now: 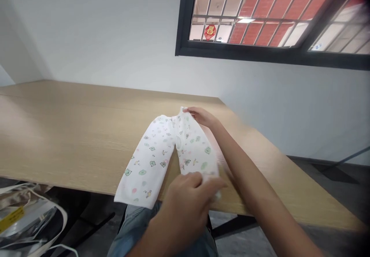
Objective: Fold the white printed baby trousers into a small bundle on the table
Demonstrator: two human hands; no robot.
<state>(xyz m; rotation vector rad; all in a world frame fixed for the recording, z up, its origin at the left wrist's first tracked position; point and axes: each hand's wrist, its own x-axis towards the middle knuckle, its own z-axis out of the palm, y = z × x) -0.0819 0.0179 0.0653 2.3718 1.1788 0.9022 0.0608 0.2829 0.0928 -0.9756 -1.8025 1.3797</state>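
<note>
A small pair of white baby trousers (157, 153) with little green and pink prints lies spread on the wooden table (72, 133), legs pointing toward me. My left hand (187, 195) pinches the hem of the right trouser leg at the table's near edge. Farther away, my right hand (200, 116) grips the waistband at its right corner. The left trouser leg hangs slightly over the table's near edge.
A silvery bag with white handles (26, 218) sits on the floor at lower left. A white wall and a barred window (271, 18) stand behind the table. My blue-jeaned lap (135, 230) shows under the table edge.
</note>
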